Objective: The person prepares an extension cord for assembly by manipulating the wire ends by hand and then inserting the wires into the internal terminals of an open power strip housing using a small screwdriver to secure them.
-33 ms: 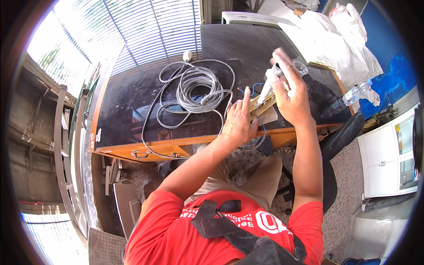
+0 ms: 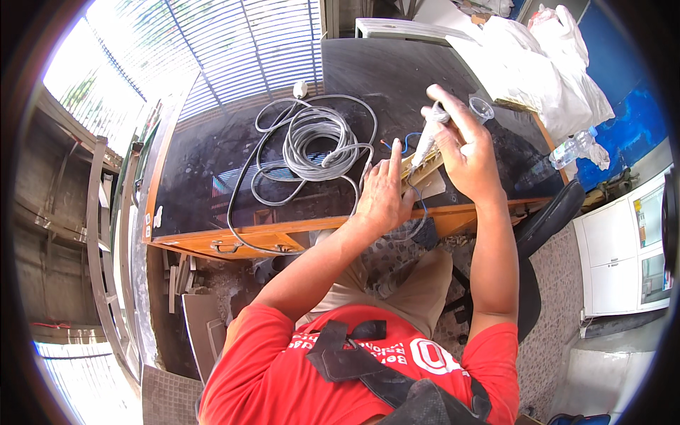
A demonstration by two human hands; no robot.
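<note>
On the black tabletop [image 2: 234, 152], my left hand [image 2: 382, 195] steadies the near-left side of a yellowish, brass-coloured block [image 2: 426, 167], its index finger stretched forward and thumb close to the block. My right hand [image 2: 469, 152] grips a pale grey tapered tool [image 2: 425, 146], which tilts with its narrow end down at the block. Whether it is a screwdriver, I cannot make out. A thin blue wire [image 2: 409, 139] with a reddish end curls beside the block. Just left of my left hand lies a coiled grey cable [image 2: 320, 152] with a white plug [image 2: 300, 89].
A clear plastic cup [image 2: 482, 108] stands beyond my right hand. White plastic bags [image 2: 538, 71] fill the far right, with a clear bottle [image 2: 570, 150] below them. A black chair [image 2: 549, 219] is beside my right arm. Wooden drawers [image 2: 234, 243] run under the table's near edge.
My right fingers have shifted and turned a little on the tapered tool, uncovering more of the clear cup. My left hand and the cable have stayed put.
</note>
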